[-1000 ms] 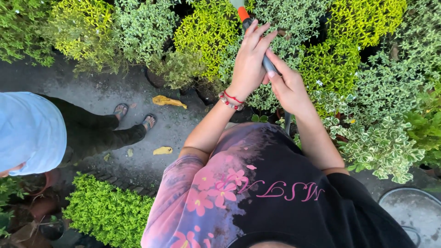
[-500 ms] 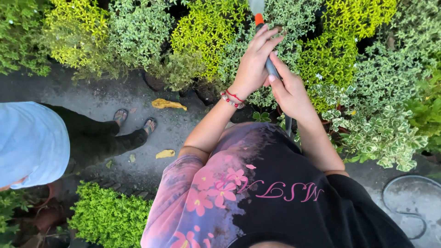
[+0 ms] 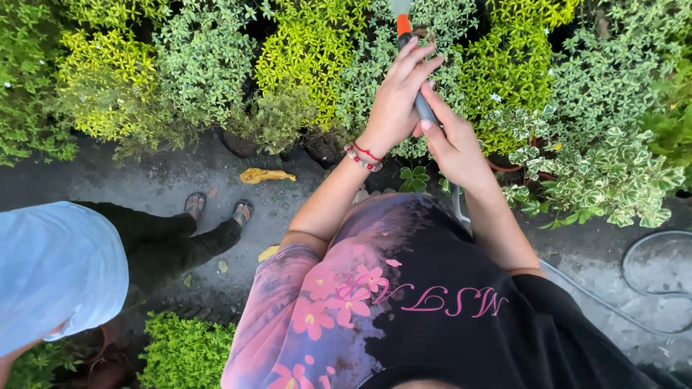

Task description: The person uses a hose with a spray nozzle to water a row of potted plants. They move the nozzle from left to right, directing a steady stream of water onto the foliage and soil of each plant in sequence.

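Raised, seemingly orange-tipped grey nozzle

Left hand — fingers laid over the upper part of a grey hose nozzle with an orange collar; red bead bracelet at the wrist. Right hand — wrapped round the nozzle just below, thumb touching the left hand. Grey hose looped on the wet concrete ground to the right. Potted shrubs, yellow-green and variegated, massed beyond the hands. Yellow fallen leaf on the ground. A second person at left: pale blue top, dark trousers, sandalled feet.
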